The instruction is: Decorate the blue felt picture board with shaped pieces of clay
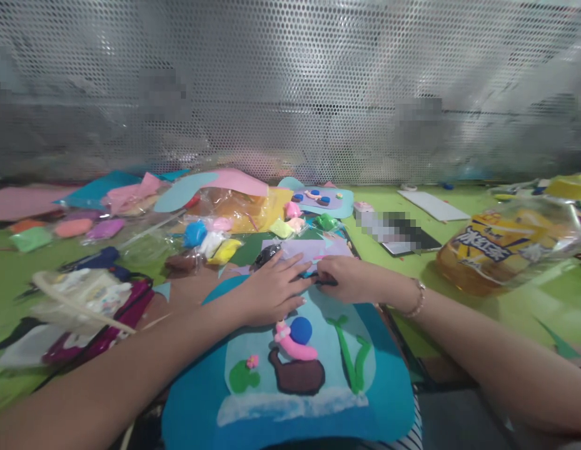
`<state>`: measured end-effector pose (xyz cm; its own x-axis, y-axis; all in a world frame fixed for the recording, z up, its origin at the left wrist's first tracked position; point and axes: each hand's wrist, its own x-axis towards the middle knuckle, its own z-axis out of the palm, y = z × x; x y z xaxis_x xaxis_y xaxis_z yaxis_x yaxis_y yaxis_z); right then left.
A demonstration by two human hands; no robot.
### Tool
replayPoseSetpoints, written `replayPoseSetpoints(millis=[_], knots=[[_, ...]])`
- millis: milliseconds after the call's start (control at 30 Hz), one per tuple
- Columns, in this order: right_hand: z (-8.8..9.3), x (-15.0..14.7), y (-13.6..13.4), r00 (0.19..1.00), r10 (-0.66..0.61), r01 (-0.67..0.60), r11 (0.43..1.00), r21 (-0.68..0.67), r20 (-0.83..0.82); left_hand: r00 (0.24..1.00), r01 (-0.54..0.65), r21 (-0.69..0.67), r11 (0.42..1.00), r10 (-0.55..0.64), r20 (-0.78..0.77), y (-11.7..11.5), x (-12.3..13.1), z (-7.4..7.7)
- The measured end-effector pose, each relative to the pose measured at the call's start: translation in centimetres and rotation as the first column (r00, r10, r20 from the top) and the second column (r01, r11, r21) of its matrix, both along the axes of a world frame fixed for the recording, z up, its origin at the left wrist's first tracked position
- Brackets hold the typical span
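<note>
My left hand [277,286] lies with spread fingers over the top of a blue paper picture [388,387] and its light blue panel. My right hand [341,276] is closed beside those fingertips, with a thin dark thing under it that I cannot make out. Clay shapes sit on the panel: a pink curved piece [297,345], a blue disc [301,330], a dark brown shape [299,375], green strands [349,356] and a green piece [243,377] with a small pink flower. A white strip [290,406] runs along the bottom.
Bagged clay [208,240] in several colours lies beyond my left hand, near a smaller clay picture [318,199]. A bag with a strap [97,300] is at left. On the right lie a large drink bottle [510,244] and a white card [433,205]. A perforated metal panel [290,81] stands behind.
</note>
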<state>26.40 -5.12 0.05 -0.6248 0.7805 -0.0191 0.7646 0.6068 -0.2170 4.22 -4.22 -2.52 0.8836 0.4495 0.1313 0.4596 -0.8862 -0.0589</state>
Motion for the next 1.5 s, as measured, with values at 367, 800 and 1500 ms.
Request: replayPoseSetpoints(millis=[367,800,1500], knots=[[0.2,0.0,-0.4,0.994,0.037,-0.041,0.998,0.040,0.099,0.999,-0.017,0.025,1.000,0.018,-0.042,-0.2,0.1,0.4],[1.2,0.2,-0.5,0.971,0.026,-0.037,0.998,0.043,0.238,0.999,-0.021,0.027,0.999,0.022,-0.037,-0.2,0.0,0.3],[0.9,-0.1,-0.4,0.991,0.102,-0.106,0.993,0.046,0.085,0.999,-0.013,0.016,1.000,0.014,-0.039,-0.3,0.0,0.3]])
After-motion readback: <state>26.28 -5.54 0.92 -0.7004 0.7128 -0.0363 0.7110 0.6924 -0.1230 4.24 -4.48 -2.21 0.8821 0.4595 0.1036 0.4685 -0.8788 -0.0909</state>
